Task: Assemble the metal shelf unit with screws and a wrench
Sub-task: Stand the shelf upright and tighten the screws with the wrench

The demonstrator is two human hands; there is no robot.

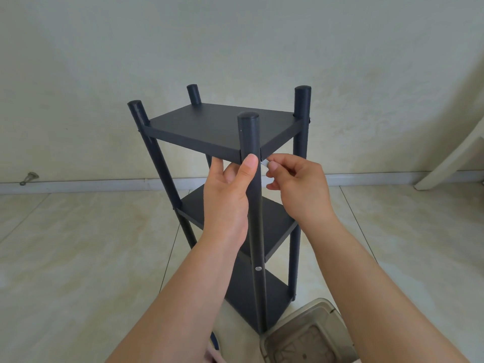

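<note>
Head view: shelf unit stands on tile floor, three shelves on four posts; judged nearly assembled. Left hand wraps the near post below the top shelf; right hand pinches a small silvery piece, likely a screw, beside it. Matte dark metal, round capped posts; wrench unseen.

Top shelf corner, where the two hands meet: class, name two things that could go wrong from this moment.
1. The right hand pinches a small silver part beside the near post; it may slip and drop to the tiled floor.
2. The left hand alone steadies that post; if the top shelf shifts, the holes may misalign.
</note>
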